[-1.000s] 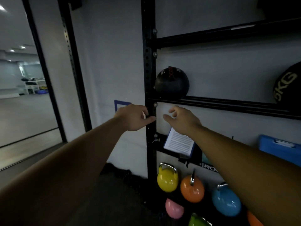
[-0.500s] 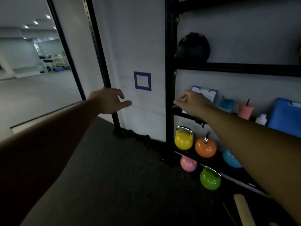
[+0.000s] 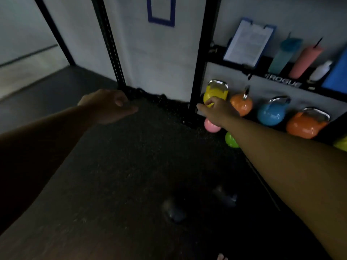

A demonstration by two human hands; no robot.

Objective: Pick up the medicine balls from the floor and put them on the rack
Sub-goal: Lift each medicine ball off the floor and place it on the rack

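No medicine ball shows clearly in the head view. Two dark, blurred shapes [image 3: 174,211] [image 3: 225,197] lie on the dark floor below my arms; I cannot tell what they are. The black rack's upright [image 3: 199,53] stands against the white wall at centre right. My left hand [image 3: 110,106] hangs over the floor left of the upright, fingers loosely apart, holding nothing. My right hand [image 3: 217,111] reaches out in front of the rack's lowest level, also holding nothing.
Coloured kettlebells sit low in the rack: yellow [image 3: 216,92], orange [image 3: 241,104], blue [image 3: 270,113], pink [image 3: 211,126], green [image 3: 231,140]. A shelf above holds a clipboard [image 3: 247,42] and bottles [image 3: 306,61]. A dark chain [image 3: 150,96] lies along the wall's base.
The view has tilted down from the rack shelf to the floor, so the black ball on the shelf is out of frame. Both hands have dropped lower and stay free of any object.
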